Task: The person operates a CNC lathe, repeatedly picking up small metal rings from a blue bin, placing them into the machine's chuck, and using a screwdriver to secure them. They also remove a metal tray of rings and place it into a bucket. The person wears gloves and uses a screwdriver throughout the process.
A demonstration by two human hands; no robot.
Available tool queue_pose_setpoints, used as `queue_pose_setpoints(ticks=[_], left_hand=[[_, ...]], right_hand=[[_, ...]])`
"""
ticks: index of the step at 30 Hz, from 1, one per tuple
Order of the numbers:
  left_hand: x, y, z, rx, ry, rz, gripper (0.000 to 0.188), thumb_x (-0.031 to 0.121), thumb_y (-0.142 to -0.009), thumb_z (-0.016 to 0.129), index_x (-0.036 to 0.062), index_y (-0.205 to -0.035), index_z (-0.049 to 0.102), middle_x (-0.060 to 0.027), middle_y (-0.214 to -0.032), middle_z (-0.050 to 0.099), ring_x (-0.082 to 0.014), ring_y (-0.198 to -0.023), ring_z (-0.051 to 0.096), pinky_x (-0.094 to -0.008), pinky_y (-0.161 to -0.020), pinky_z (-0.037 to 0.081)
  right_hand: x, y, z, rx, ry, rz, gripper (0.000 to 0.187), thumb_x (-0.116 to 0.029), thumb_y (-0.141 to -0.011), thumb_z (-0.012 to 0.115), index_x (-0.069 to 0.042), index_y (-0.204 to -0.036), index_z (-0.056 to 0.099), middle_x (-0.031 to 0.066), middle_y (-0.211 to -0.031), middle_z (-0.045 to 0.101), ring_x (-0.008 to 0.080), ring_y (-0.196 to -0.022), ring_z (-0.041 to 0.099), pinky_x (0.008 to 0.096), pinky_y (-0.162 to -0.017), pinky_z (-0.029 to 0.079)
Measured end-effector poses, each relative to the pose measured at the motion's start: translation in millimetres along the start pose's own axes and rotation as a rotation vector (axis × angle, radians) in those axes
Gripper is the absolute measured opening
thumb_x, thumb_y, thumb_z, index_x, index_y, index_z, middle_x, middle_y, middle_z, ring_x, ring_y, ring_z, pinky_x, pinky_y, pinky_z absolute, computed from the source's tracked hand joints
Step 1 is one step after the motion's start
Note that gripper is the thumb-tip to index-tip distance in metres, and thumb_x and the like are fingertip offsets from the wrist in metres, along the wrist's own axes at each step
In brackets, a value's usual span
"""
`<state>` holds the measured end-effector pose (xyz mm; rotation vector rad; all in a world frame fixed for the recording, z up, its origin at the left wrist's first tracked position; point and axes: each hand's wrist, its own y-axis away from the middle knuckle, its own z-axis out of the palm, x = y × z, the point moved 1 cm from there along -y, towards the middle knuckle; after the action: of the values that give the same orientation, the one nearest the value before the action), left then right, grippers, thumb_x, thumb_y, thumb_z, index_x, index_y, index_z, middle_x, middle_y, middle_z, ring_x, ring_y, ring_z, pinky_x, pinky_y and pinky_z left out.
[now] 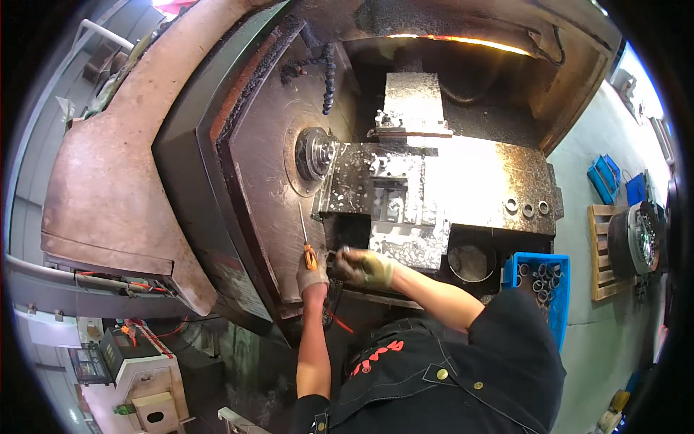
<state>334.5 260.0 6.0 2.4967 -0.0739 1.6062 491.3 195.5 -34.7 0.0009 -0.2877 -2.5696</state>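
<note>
My gloved left hand [313, 276] is closed round the orange handle of a screwdriver [310, 254], whose thin shaft points up and away from me. Just to its right is my gloved right hand [367, 267], its fingers curled toward the left hand. Motion smears those fingertips, and whatever they pinch cannot be made out. Beyond both hands, the round metal chuck [316, 154] of a lathe sits in the machine's upright plate. Three metal rings, one of them a near-left ring [511, 205], lie on the brightly lit metal cover to the right.
A blue crate [563, 304] with several metal rings stands right of my body. The tool slide [409, 242] fills the machine's middle, beside a round pan [470, 262]. A segmented coolant hose [329, 79] hangs above the chuck. Farther right are a wooden pallet [601, 253] and blue bins [602, 179].
</note>
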Motion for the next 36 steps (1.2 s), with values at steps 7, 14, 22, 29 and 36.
queue_pose_setpoints(ticks=[7, 14, 22, 29, 36], left_hand=[[56.5, 2.2, 5.1, -0.084, -0.588, -0.154, 0.036, 0.033, -0.079, 0.053, 0.0106, -0.107, 0.056, -0.0195, -0.1, 0.061, -0.0387, -0.094, 0.057, -0.0434, -0.081, 0.045], [76.8, -18.8, 26.8, -0.165, -0.864, -0.163, 0.036, 0.032, -0.079, 0.052, 0.0097, -0.106, 0.057, -0.02, -0.1, 0.062, -0.0374, -0.095, 0.058, -0.0443, -0.083, 0.045], [95.3, -30.2, 19.6, -0.146, -0.768, -0.193, 0.037, 0.033, -0.077, 0.053, 0.0097, -0.106, 0.059, -0.0219, -0.102, 0.061, -0.0385, -0.096, 0.058, -0.0453, -0.082, 0.045], [122.9, -53.0, 25.2, -0.252, -0.929, -0.196, 0.039, 0.029, -0.075, 0.051, 0.0113, -0.108, 0.059, -0.0188, -0.109, 0.059, -0.0356, -0.102, 0.056, -0.0408, -0.088, 0.044], [117.6, -32.2, 22.2, -0.277, -0.809, -0.181, 0.038, 0.027, -0.075, 0.052, 0.0115, -0.108, 0.059, -0.0174, -0.108, 0.06, -0.0353, -0.101, 0.056, -0.04, -0.087, 0.044]], right_hand=[[-155.6, -123.2, 58.9, 0.557, 0.404, -0.847, 0.037, -0.025, -0.083, 0.06, -0.007, -0.111, 0.042, 0.008, -0.093, 0.056, 0.0186, -0.078, 0.055, 0.0319, -0.065, 0.047], [-250.4, -161.7, 36.3, 0.861, 0.83, -1.002, 0.047, -0.017, -0.074, 0.071, -0.005, -0.11, 0.044, 0.0107, -0.089, 0.057, 0.0187, -0.074, 0.054, 0.0306, -0.061, 0.046], [-259.2, -167.0, 27.2, 0.895, 0.969, -1.081, 0.041, -0.014, -0.065, 0.07, -0.001, -0.098, 0.05, 0.0098, -0.08, 0.058, 0.0174, -0.066, 0.057, 0.0294, -0.057, 0.048], [-245.2, -160.1, 21.2, 0.433, 0.481, -0.942, 0.016, -0.017, -0.076, 0.059, -0.012, -0.089, 0.051, 0.0012, -0.075, 0.057, 0.0177, -0.069, 0.056, 0.0353, -0.06, 0.047], [-211.7, -146.7, 24.8, 0.458, 0.32, -0.725, 0.017, -0.026, -0.085, 0.039, -0.019, -0.081, 0.054, -0.0012, -0.067, 0.052, 0.0139, -0.051, 0.048, 0.0297, -0.045, 0.039]])
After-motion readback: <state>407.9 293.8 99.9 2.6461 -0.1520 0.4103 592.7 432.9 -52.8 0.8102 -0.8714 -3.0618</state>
